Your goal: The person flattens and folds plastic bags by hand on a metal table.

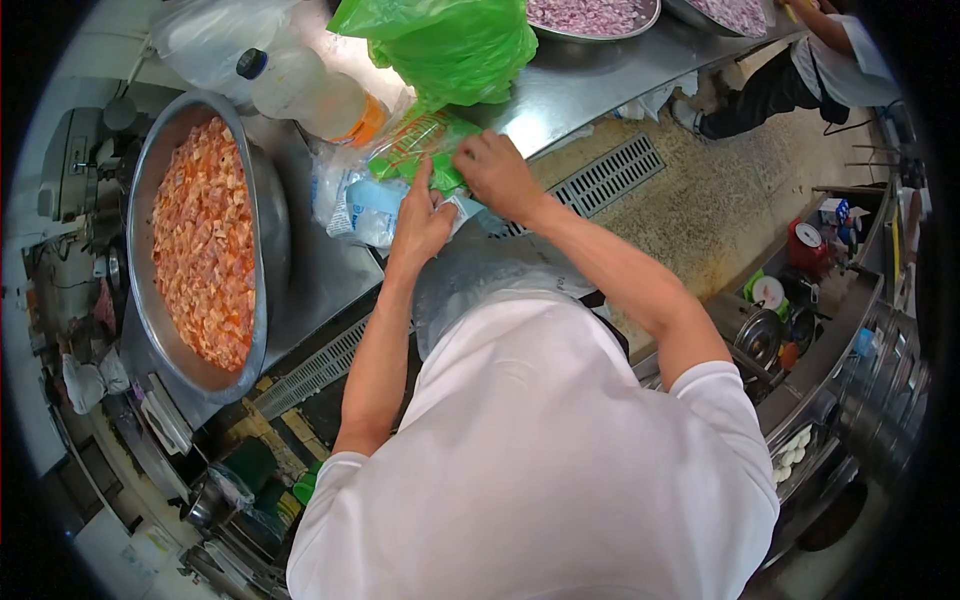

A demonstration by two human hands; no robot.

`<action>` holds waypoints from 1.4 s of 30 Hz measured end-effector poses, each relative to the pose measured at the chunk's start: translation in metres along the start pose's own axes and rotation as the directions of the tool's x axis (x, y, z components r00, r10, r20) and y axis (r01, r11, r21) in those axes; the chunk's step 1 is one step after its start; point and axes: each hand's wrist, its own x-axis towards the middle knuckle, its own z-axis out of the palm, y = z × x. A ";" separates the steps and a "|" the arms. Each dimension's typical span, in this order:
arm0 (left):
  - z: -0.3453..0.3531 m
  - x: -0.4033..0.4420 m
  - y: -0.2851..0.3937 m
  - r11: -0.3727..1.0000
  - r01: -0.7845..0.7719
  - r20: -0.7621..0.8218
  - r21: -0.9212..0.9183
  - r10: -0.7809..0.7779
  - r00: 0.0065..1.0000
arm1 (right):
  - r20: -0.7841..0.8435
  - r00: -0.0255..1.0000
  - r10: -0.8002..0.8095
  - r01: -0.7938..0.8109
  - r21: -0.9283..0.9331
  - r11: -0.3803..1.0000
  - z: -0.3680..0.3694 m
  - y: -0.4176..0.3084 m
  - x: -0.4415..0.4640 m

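Note:
At the edge of the steel table, a clear plastic packet (375,210) with blue and white printing lies under my hands. My left hand (424,222) is closed on the packet's near side, index finger pointing forward onto a printed green plastic bag (415,140). My right hand (495,175) is beside it, fingers curled and pinched at the right edge of that green bag; the fingertips are partly hidden. Just beyond them stands a larger, bulging bright green bag (450,50).
A large metal bowl (272,230) of diced, orange-seasoned meat (205,250) stands at left. Near it is a dark-capped plastic jug (310,95). Bowls of chopped reddish pieces (590,15) are at the back. A floor drain grate (610,175) and another person (800,75) are at right.

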 end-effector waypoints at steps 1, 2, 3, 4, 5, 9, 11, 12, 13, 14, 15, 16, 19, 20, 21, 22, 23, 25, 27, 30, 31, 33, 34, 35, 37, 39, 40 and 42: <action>0.001 0.000 0.000 1.000 -0.002 -0.003 -0.014 0.002 1.000 | 0.040 0.997 -0.073 0.072 0.007 0.997 0.003 0.000 -0.006; 0.001 0.001 -0.001 1.000 -0.005 -0.007 -0.030 0.005 1.000 | 0.050 0.995 -0.081 0.082 0.001 0.997 0.005 0.000 -0.012; 0.003 0.002 -0.002 0.999 -0.004 -0.011 -0.039 0.004 1.000 | 0.064 0.994 -0.092 0.092 -0.004 0.996 0.003 -0.001 -0.017; 0.003 0.003 -0.004 0.999 -0.001 -0.017 -0.047 0.000 1.000 | 0.078 0.992 -0.104 0.104 -0.005 0.995 0.004 -0.001 -0.020; 0.003 0.002 -0.007 0.999 0.004 -0.022 -0.052 -0.006 1.000 | 0.050 0.995 -0.091 0.090 0.014 0.996 0.005 0.000 -0.021; 0.002 0.002 -0.015 0.998 -0.058 -0.041 0.034 0.060 0.997 | 0.025 0.999 -0.021 0.019 0.065 0.998 0.003 0.001 -0.025; 0.001 0.000 -0.020 0.996 -0.076 -0.052 0.048 0.079 0.996 | 0.073 0.997 -0.012 0.009 0.052 0.999 0.001 0.005 -0.028; 0.002 0.000 -0.021 0.994 -0.078 -0.049 0.070 0.082 0.995 | 0.108 0.994 -0.021 0.018 0.035 0.999 0.003 0.009 -0.029; 0.003 0.001 -0.023 0.993 -0.081 -0.045 0.091 0.085 0.995 | 0.144 0.989 -0.030 0.027 0.018 0.999 0.005 0.012 -0.031; 0.003 0.001 -0.025 0.990 -0.083 -0.042 0.113 0.088 0.995 | 0.125 0.992 -0.024 0.021 0.028 0.999 0.007 0.013 -0.033; 0.003 0.002 -0.026 0.989 -0.081 -0.042 0.126 0.087 0.995 | 0.106 0.994 -0.019 0.015 0.037 0.999 0.007 0.012 -0.033; 0.003 0.004 -0.027 0.987 -0.079 -0.043 0.139 0.086 0.995 | 0.087 0.996 -0.014 0.010 0.046 0.999 0.007 0.012 -0.032; 0.002 0.004 -0.026 0.983 -0.078 -0.052 0.168 0.088 0.995 | -0.005 0.999 0.033 -0.032 0.071 0.997 -0.004 0.006 -0.028; 0.003 0.003 -0.025 0.981 -0.078 -0.054 0.177 0.089 0.995 | 0.008 0.999 0.031 -0.031 0.067 0.997 -0.007 0.004 -0.027; 0.003 0.002 -0.025 0.981 -0.073 -0.068 0.180 0.087 0.994 | 0.020 0.999 0.030 -0.031 0.063 0.998 -0.008 0.004 -0.026; 0.003 0.002 -0.026 0.980 -0.070 -0.082 0.184 0.087 0.993 | 0.030 0.999 0.030 -0.031 0.057 0.998 -0.009 0.004 -0.026; 0.004 0.002 -0.025 0.980 -0.068 -0.094 0.189 0.087 0.992 | 0.042 0.999 0.022 -0.025 0.063 0.998 -0.009 0.005 -0.026; 0.000 -0.001 -0.021 0.986 -0.081 -0.086 0.148 0.094 0.992 | 0.069 0.998 0.005 -0.010 0.078 0.997 -0.009 0.006 -0.024; -0.004 -0.006 -0.023 0.988 -0.128 -0.120 0.084 0.138 0.983 | -0.024 0.997 0.067 -0.062 0.161 0.985 -0.013 0.003 -0.017; -0.007 -0.013 -0.031 0.982 -0.186 -0.201 0.016 0.185 0.962 | -0.126 0.968 0.215 -0.151 0.391 0.908 -0.032 -0.003 -0.002; -0.009 -0.016 -0.029 0.988 -0.150 -0.204 0.028 0.153 0.967 | -0.144 0.951 0.275 -0.176 0.481 0.859 -0.037 -0.004 0.002; -0.012 -0.015 -0.022 0.991 -0.132 -0.249 0.001 0.128 0.960 | -0.107 0.931 0.350 -0.241 0.542 0.805 -0.046 -0.005 0.006; -0.011 -0.015 -0.014 0.988 -0.149 -0.288 -0.038 0.132 0.948 | -0.083 0.919 0.387 -0.274 0.572 0.773 -0.048 -0.005 0.005; -0.010 -0.015 -0.011 0.983 -0.165 -0.327 -0.076 0.132 0.936 | -0.032 0.923 0.383 -0.316 0.504 0.804 -0.050 -0.003 0.000; -0.011 -0.012 -0.019 0.992 -0.104 -0.231 -0.074 0.084 0.969 | 0.063 0.921 0.383 -0.380 0.350 0.856 -0.050 0.006 -0.011; -0.005 -0.005 -0.027 0.986 0.095 -0.046 -0.135 -0.102 0.994 | 0.145 0.898 0.416 -0.440 0.329 0.836 -0.040 0.001 -0.025; 0.000 -0.003 -0.028 0.946 0.273 0.100 -0.173 -0.259 0.961 | 0.187 0.882 0.432 -0.470 0.317 0.824 -0.033 -0.001 -0.033; 0.011 -0.004 -0.025 0.815 0.472 0.258 -0.337 -0.402 0.878 | 0.271 0.786 0.556 -0.618 0.336 0.711 -0.024 -0.004 -0.038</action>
